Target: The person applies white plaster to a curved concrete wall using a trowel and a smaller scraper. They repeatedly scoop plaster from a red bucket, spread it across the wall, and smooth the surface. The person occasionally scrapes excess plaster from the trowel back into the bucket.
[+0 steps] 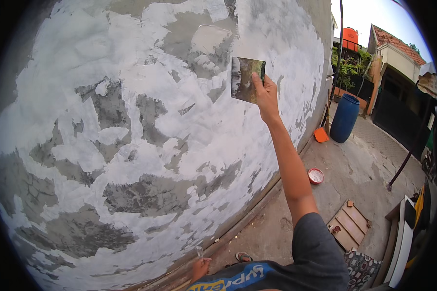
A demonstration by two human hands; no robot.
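A: Right hand (266, 94)?
B: I see it pinching a thin, shiny rectangular sheet (243, 82) at the white-patched grey wall (179, 121), toward its right edge; left hand (200, 267) low, holding a small translucent piece (199, 251); kind unclear.

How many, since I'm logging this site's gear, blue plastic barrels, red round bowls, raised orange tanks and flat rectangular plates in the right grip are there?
Blue plastic barrel: 1
Red round bowl with white contents: 1
Raised orange tank: 1
Flat, smeared rectangular plate in the right grip: 1
Total: 4
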